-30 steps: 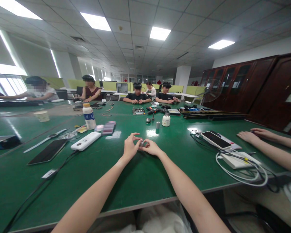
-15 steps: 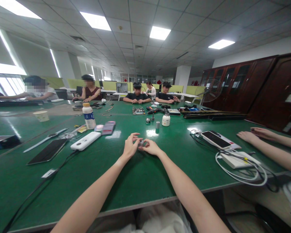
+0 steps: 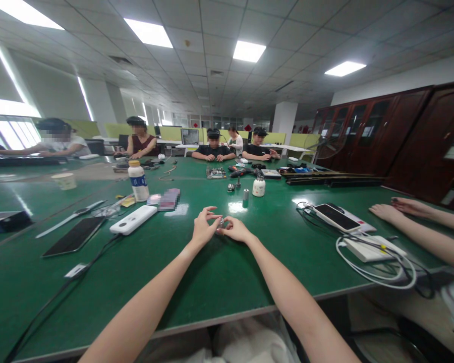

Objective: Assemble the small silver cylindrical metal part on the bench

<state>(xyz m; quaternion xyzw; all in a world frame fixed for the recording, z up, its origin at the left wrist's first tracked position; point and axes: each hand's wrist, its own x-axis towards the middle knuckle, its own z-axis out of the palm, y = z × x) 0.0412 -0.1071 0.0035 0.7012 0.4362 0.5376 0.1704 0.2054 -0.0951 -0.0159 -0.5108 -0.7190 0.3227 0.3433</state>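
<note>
Over the green table [image 3: 227, 282], my left hand [image 3: 205, 225] and my right hand [image 3: 236, 230] meet fingertip to fingertip around a small round metal part [image 3: 221, 222]. Most of that part is hidden behind the fingers, so its exact kind does not show. Both hands are closed on it from either side. Beyond them stands a small silver cylinder [image 3: 245, 195]. Farther back lie a pair of short metal cylinders [image 3: 231, 188] and a dark upright metal piece [image 3: 238, 182]. A white jar with a dark neck [image 3: 259, 187] stands just right of these.
To the left are a white power bank [image 3: 133, 220], a dark tablet-like slab [image 3: 74, 236], a cable and a bottle [image 3: 138, 181]. On the right lie a phone [image 3: 337, 218], a white box [image 3: 374, 248] with looped cables, and another person's hands [image 3: 388, 214]. Several people sit across the table.
My left fingers have shifted slightly to the right over the metal part, covering more of it. My right hand and the things on the table look unchanged.
</note>
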